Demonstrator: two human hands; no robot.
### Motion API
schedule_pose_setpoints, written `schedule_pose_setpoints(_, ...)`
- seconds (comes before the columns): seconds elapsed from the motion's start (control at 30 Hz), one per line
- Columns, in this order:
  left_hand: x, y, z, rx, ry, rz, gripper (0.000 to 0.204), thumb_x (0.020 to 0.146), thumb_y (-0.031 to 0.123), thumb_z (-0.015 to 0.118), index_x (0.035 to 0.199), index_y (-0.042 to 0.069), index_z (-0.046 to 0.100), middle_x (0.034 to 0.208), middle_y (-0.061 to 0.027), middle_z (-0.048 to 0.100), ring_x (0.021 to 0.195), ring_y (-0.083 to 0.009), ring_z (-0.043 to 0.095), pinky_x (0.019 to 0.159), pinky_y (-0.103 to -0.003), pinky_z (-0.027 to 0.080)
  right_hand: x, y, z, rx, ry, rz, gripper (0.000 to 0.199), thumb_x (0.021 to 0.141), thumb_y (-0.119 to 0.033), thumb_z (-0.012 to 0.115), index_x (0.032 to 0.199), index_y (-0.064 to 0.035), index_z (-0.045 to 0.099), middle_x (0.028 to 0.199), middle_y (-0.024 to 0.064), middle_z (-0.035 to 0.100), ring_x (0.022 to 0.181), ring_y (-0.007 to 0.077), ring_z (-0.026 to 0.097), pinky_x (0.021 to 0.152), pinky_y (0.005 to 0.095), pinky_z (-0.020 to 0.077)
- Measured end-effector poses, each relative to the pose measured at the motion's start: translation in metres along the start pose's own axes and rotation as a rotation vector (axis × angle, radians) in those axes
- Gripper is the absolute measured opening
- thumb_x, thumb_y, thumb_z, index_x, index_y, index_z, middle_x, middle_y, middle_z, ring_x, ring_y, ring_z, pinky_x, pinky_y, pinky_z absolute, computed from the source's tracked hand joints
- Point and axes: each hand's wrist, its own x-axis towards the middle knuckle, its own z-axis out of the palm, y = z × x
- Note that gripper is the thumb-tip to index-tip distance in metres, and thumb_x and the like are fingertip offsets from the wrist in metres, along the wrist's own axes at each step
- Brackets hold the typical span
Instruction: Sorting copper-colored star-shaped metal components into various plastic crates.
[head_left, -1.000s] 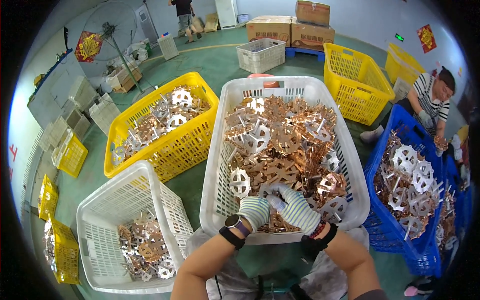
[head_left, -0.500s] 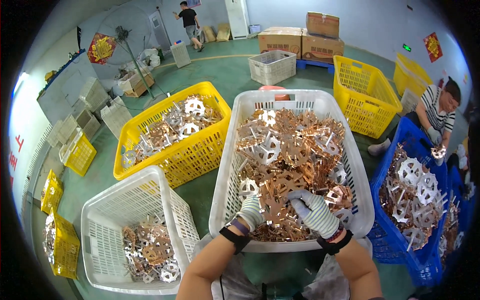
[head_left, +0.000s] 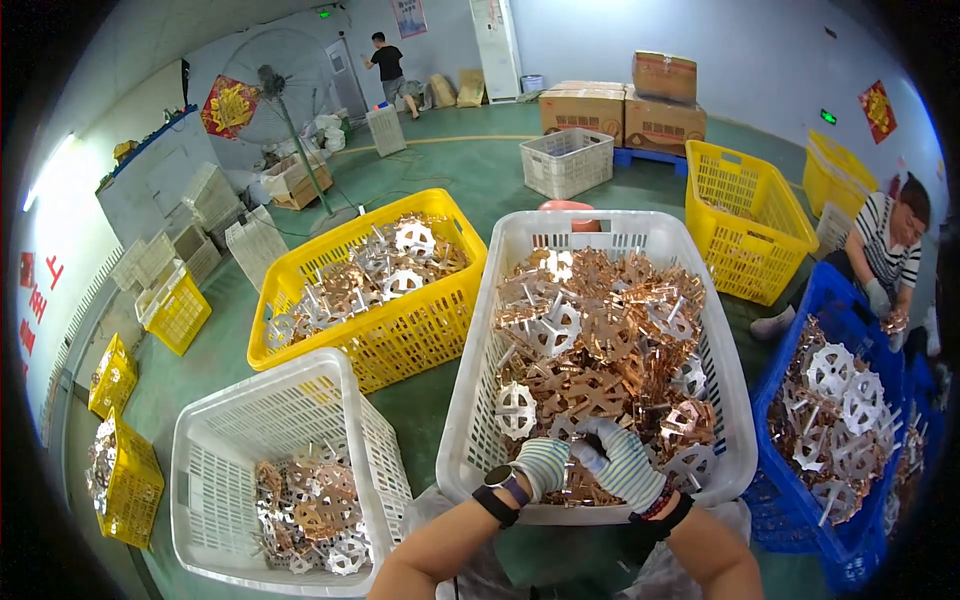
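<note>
A large white basket (head_left: pixel 748 440) stands in front of me, heaped with copper-coloured and silver toothed metal plates with pins (head_left: pixel 600 335). Both my hands wear striped gloves and work over the near end of this heap. My left hand (head_left: pixel 543 467) is at the near left, its fingers curled inward and partly hidden. Beside it, my right hand (head_left: pixel 622 465) has bent fingers with thumb and forefinger drawn toward each other. The two hands almost meet among the metal plates; what lies between their fingertips is too hidden to name. A silver toothed plate (head_left: pixel 516 410) lies near my left hand.
At left, a white basket (head_left: pixel 185 500) and a yellow basket (head_left: pixel 262 335) hold similar plates. Blue baskets (head_left: pixel 770 500) stand at right, near a seated co-worker (head_left: pixel 880 240). Further back are a yellow basket (head_left: pixel 750 250), a grey crate (head_left: pixel 570 175), cartons (head_left: pixel 665 122) and a fan (head_left: pixel 270 80).
My hands have drawn closer together and toward the basket's near edge. The copper-coloured plates seen between them earlier are now mostly behind them. The whole view has shifted slightly.
</note>
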Motion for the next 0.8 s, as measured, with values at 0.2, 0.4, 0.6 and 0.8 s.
schedule_pose_setpoints(0.2,0.006,-0.012,0.029,-0.01,0.049,0.05,0.02,0.065,0.021,0.07,0.077,0.005,0.067,0.073,-0.0149,0.067,0.07,-0.0304,0.066,0.06,-0.039,0.053,0.0,0.008,0.006,-0.094,0.04,-0.077,0.022,0.083,-0.017,0.063,0.096,-0.0002,0.06,0.084,0.0166,0.06,0.079,0.0326,0.059,0.072,0.0381,0.0478)
schedule_pose_setpoints(0.4,0.003,-0.013,0.031,-0.005,0.118,0.068,0.017,0.059,0.017,0.069,0.069,0.005,0.064,0.066,-0.0152,0.062,0.064,-0.0317,0.063,0.057,-0.039,0.051,-0.007,0.017,0.006,-0.073,-0.016,-0.023,0.024,0.084,-0.02,0.062,0.097,0.0002,0.061,0.088,0.0172,0.062,0.082,0.0327,0.06,0.074,0.0382,0.0484)
schedule_pose_setpoints(0.6,0.003,-0.013,0.031,0.07,0.058,0.067,0.019,0.058,0.018,0.07,0.069,0.004,0.064,0.067,-0.0154,0.063,0.064,-0.0319,0.063,0.058,-0.039,0.051,-0.006,0.014,0.007,-0.077,-0.041,-0.026,0.023,0.084,-0.018,0.061,0.097,0.0004,0.061,0.088,0.018,0.062,0.082,0.0337,0.06,0.074,0.0388,0.0486)
schedule_pose_setpoints(0.8,0.002,-0.007,0.015,0.035,-0.023,0.08,0.015,0.067,0.013,0.065,0.078,0.004,0.065,0.073,-0.0165,0.066,0.071,-0.0325,0.066,0.06,-0.041,0.053,-0.006,0.016,0.006,-0.116,-0.044,-0.039,0.022,0.083,-0.016,0.061,0.098,0.0002,0.061,0.087,0.0182,0.062,0.081,0.0336,0.06,0.073,0.0392,0.0488)
